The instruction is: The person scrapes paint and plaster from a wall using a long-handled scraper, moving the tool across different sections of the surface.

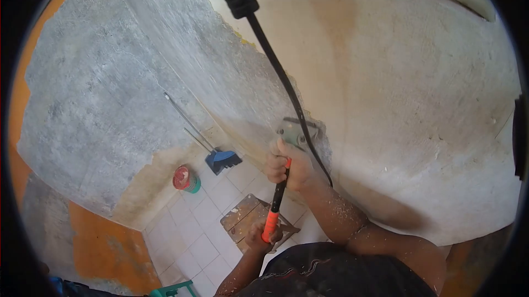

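A long scraper with a black and orange handle (279, 189) reaches up to the wall. My left hand (263, 235) is wrapped round the orange grip at its lower end. Higher up, my right hand (289, 166) is closed round the upper shaft, just below the greenish head (293, 133). That head lies against the wall at the border between bare grey plaster (237, 60) and the cream coating (397, 87). A black cable (282, 74) hangs across the view in front of the head. Pale flecks cover my right forearm.
On the tiled floor (204, 251) stand a wooden stool (242, 221) and a red and green basket (186, 179). A blue broom and dustpan (222, 159) lean by the corner. Something green (175, 290) shows at the bottom edge.
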A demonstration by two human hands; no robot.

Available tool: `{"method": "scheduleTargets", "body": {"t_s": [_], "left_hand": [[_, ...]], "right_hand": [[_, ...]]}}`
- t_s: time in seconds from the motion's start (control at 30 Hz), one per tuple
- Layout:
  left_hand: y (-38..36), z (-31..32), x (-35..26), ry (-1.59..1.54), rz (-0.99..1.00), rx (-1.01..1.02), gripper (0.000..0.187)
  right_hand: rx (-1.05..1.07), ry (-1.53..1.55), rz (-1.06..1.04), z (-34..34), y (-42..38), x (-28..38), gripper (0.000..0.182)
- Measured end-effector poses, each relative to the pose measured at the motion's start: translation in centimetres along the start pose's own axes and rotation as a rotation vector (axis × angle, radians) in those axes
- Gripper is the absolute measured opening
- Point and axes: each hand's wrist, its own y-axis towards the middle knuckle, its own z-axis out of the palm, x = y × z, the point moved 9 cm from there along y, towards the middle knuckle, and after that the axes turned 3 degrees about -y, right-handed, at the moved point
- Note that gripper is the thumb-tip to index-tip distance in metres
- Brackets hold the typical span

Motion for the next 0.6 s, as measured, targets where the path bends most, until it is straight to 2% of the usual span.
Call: {"method": "scheduleTargets", "body": {"t_s": [0.03,0.13,0.2,0.27,0.33,0.37,0.4,0.5,0.6], "left_hand": [[0.5,0.3,-0.1,-0.136,0.010,0.045,0.076],[0.9,0.0,-1.3,-0.057,0.072,0.015,0.069],[0.7,0.3,-1.9,-0.117,0.075,-0.004,0.062],[0.3,-0.5,-1.6,-0.040,-0.085,-0.152,0.050],[0.4,-1.5,-2.7,-0.001,-0.022,-0.196,0.045],[0.0,-2.0,-3.5,0.035,0.030,-0.243,0.040],[0.0,-2.1,-4.3,0.040,0.026,-0.250,0.040],[0.3,-2.2,-7.3,0.131,0.090,-0.262,0.044],[-0.7,-1.5,-5.2,0.112,0.055,-0.280,0.044]], "right_hand": [[0.042,0.027,-0.009,0.8,0.4,0.4,0.037],[0.101,0.090,-0.004,1.4,1.0,0.7,0.037],[0.130,0.086,-0.031,1.0,0.9,0.5,0.037],[0.102,0.102,-0.017,0.0,0.3,-0.3,0.037],[0.081,0.118,-0.006,0.1,0.5,-0.4,0.038],[0.148,0.077,-0.051,0.9,0.8,0.2,0.038],[0.213,0.039,-0.099,2.0,1.1,1.0,0.039],[0.228,0.101,-0.086,3.1,1.6,1.2,0.039],[0.223,0.148,-0.079,2.3,0.4,0.3,0.039]]}}
